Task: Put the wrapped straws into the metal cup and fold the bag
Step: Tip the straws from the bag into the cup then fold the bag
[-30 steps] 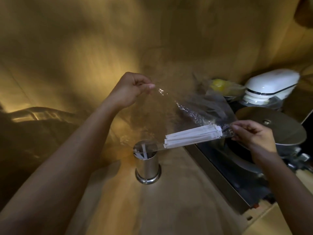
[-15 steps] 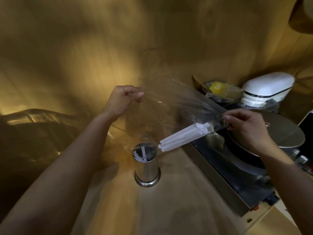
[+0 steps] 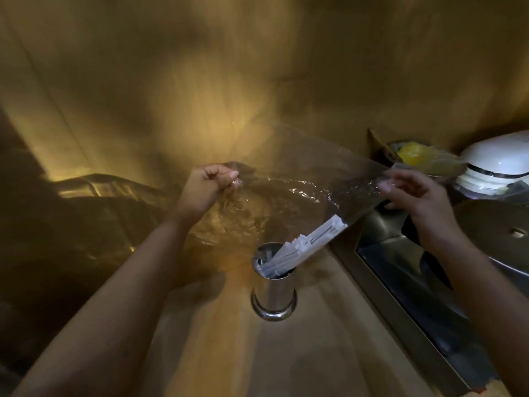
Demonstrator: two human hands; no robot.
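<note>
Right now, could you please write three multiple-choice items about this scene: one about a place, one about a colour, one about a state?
1. Where are the lower ends of the wrapped straws?
A. Inside the metal cup
B. Flat on the counter
C. In the right hand

2. What colour are the straw wrappers?
A. Red
B. White
C. Green

3. How is the clear bag held?
A. Folded on the counter
B. By one hand only
C. Spread between the left hand and the right hand

Answers: 1 A, the bundle leans with its ends in the cup's mouth; 2 B, the paper looks white; 3 C, each hand pinches one side.
</note>
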